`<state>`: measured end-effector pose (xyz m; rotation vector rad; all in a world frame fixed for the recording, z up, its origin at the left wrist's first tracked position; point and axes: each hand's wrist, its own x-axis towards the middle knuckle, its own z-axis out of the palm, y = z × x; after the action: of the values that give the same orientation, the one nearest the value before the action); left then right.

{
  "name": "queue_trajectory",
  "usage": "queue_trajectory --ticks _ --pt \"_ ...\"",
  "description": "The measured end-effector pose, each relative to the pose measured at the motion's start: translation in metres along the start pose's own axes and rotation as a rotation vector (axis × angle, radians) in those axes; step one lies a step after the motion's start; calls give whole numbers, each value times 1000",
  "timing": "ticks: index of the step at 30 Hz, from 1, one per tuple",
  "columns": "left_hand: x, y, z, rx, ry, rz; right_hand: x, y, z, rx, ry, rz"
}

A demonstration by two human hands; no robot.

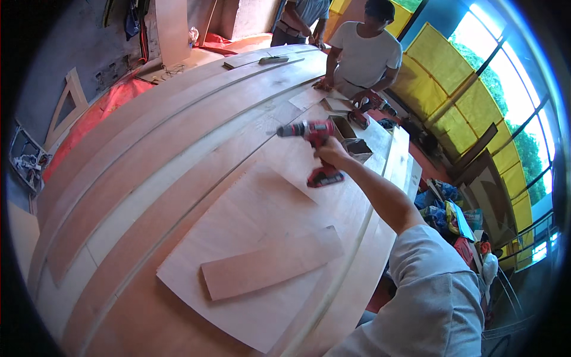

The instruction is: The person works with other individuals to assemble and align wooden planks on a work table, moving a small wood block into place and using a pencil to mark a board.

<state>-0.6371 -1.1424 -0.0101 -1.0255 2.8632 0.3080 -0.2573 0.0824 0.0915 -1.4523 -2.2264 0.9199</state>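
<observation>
While a big curved wooden table [178,149] fills most of the view, a red sheet [101,113] is seen at the far left, next to a grey wall, with a wooden triangle [65,104] leaned against it. Long bent strips of wood [148,128] are laid across the table from the near left to the far right. Lower down, a flat wooden board [250,250] is laid on the table, and a small plank [270,265] is laid on top of it. Near the middle, a red and black drill [313,149] is held up over the wood, with its tip pointed to the left. The drill is gripped by the right hand [330,152], whose fingers are wrapped tight around the handle. The right arm is stretched out from the lower right, and a grey sleeve [434,285] is worn on it. The left hand is not seen at all. Just past the drill, two small open boxes [351,134] are set on the table. Farther back, a person in a white shirt [366,53] is bent over the table with another red tool [369,104] near the hands. On the right, yellow sheets [458,107] are hung along bright windows.
</observation>
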Motion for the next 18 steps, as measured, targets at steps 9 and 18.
queue_trajectory --ticks 9,18 --pt "-24 10 4 118 146 231 -65 49 -38 -107 -439 267" --pt "-58 41 0 -114 -30 97 -9 105 -104 -408 83 -62"
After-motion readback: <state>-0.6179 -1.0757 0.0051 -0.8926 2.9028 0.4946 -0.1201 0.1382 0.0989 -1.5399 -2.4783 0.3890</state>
